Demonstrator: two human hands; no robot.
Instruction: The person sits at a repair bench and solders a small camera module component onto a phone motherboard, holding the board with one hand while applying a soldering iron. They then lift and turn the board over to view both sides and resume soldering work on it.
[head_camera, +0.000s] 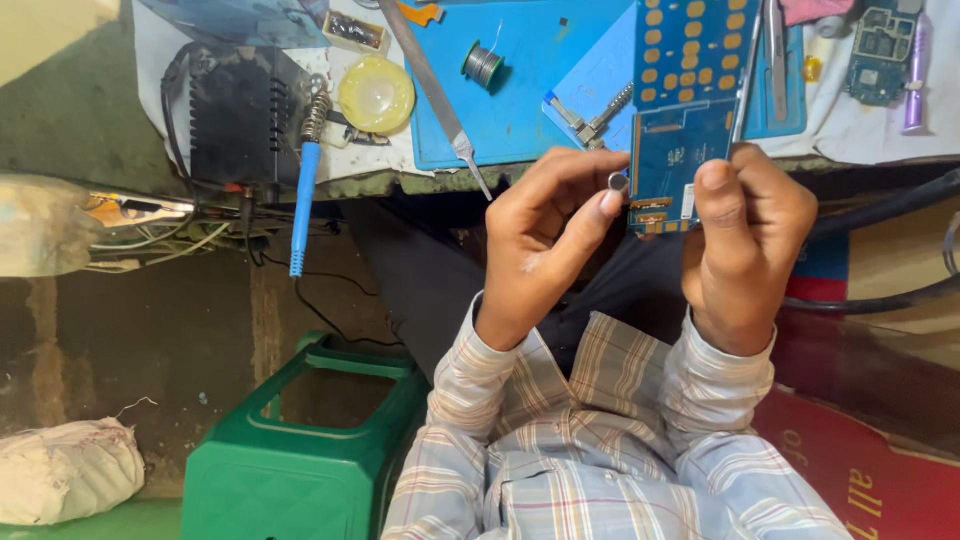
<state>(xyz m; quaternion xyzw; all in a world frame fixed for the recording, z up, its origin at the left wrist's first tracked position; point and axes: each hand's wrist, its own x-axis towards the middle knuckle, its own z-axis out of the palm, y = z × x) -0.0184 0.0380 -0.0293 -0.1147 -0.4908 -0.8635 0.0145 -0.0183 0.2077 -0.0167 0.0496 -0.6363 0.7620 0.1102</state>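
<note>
circuit board (685, 110), blue with rows of yellow keypad pads, sits upper right of centre in the frame, held upright above the lap. right hand (750, 240) is closed on its lower edge, thumb pressed flat to the face, likely to steady it. left hand (545, 235) pinches a small round silver part (618, 181) between thumb and forefinger, touching the board's lower left corner. behind it, a blue work mat (530, 80) carries a solder spool (483, 64) and tweezers (590, 115); a blue-handled soldering iron (305, 190) hangs off the bench at upper left, tip kept clear.

Blue circuit board (683, 110) with yellow pads; plaid sleeves (600, 440).
</note>
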